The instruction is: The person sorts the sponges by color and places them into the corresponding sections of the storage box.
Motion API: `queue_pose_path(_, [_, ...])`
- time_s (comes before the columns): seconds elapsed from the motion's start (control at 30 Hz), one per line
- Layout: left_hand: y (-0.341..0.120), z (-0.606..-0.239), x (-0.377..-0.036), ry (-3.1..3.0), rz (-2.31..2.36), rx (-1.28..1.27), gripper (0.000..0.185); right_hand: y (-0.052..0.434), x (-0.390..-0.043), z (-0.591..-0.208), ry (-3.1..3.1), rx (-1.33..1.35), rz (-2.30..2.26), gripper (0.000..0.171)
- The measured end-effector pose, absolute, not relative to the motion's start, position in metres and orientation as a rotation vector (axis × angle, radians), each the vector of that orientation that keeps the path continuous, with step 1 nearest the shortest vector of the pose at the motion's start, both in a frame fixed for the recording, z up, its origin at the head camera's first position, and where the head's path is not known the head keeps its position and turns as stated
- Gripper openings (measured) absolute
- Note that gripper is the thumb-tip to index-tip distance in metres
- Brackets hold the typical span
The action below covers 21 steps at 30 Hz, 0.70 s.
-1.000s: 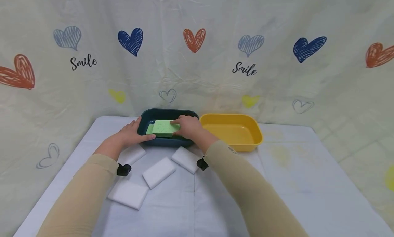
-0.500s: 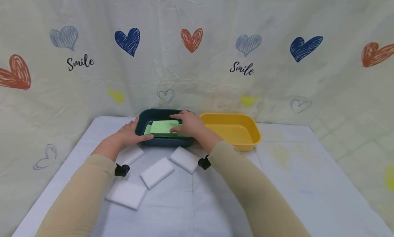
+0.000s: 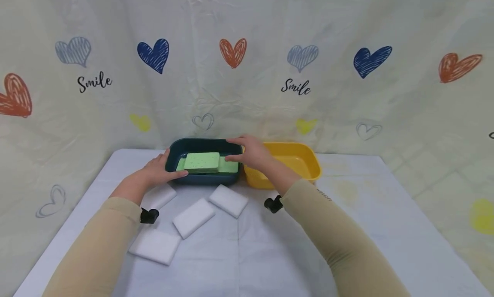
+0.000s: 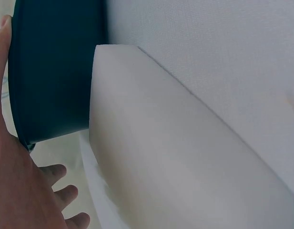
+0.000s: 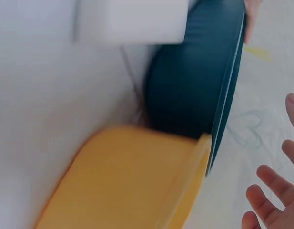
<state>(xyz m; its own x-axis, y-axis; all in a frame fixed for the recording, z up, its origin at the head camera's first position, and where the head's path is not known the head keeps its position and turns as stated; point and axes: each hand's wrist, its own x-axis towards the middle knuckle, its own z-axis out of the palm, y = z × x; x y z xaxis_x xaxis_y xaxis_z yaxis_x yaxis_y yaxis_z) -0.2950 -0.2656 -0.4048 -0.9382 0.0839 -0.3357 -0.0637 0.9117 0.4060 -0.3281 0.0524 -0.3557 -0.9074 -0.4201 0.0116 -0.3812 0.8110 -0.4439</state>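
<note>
My left hand rests at the left end of a dark teal plastic basin, thumb along its front rim. In the left wrist view the other fingers stretch loosely past the basin's end. Inside the basin, a speckled light-green sponge lies across the top of other green sponge pieces. Over the basin's right end hovers my right hand, fingers spread and holding nothing. A white sponge leans large in the left wrist view, beside the basin wall.
A yellow basin stands right against the teal one. Several white sponges lie in front of them, among them a middle sponge, a right sponge and a near sponge. A heart-printed curtain hangs behind the table.
My right hand has let go of the top green sponge and drawn away to the right. My left hand stays at the teal basin's left end. The view has shifted slightly.
</note>
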Motion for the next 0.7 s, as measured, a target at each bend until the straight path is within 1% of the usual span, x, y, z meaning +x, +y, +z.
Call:
queue_pose_path(0.4, [-0.268,-0.408,-0.294,2.718,0.604,0.019,0.131,0.134,-0.309,-0.345,2.924,-0.466,-0.774,0.07])
queue_pose_path(0.57, [-0.268,-0.409,-0.294,2.718,0.613,0.025,0.13,0.171,-0.301,-0.346,2.983,-0.453,-0.721,0.071])
queue_pose_path(0.7, [-0.266,-0.408,-0.293,2.723,0.613,0.039,0.129,0.199,-0.292,-0.347,3.002,-0.379,-0.647,0.072])
